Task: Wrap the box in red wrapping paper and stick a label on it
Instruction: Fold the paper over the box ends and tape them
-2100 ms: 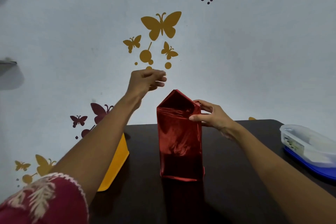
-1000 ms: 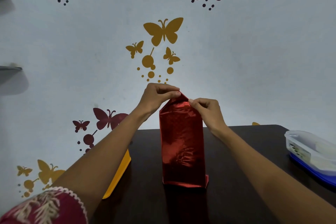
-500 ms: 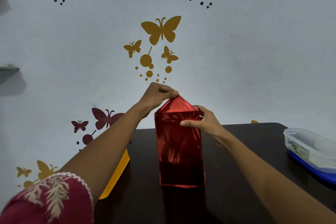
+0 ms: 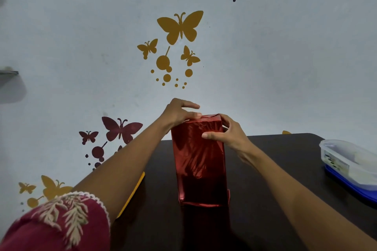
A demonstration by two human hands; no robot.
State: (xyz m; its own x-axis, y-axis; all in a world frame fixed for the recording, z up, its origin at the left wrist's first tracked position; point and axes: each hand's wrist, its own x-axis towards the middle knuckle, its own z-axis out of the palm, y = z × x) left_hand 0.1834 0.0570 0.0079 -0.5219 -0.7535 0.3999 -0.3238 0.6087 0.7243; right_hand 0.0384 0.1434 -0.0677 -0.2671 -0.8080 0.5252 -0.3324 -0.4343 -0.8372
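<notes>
Closing the top fold: the red-wrapped box (image 4: 199, 161) stands upright on the dark table (image 4: 275, 199). Your left hand (image 4: 179, 113) presses the top flap flat; your right hand (image 4: 226, 132) clasps the box's upper corner. Next, you likely need tape to fix the flap.

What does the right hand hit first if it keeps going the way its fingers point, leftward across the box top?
Likely the left hand, pressing on the folded top of the upright red foil-wrapped box that the right hand already grips. Depth between the two hands is unclear.
</notes>
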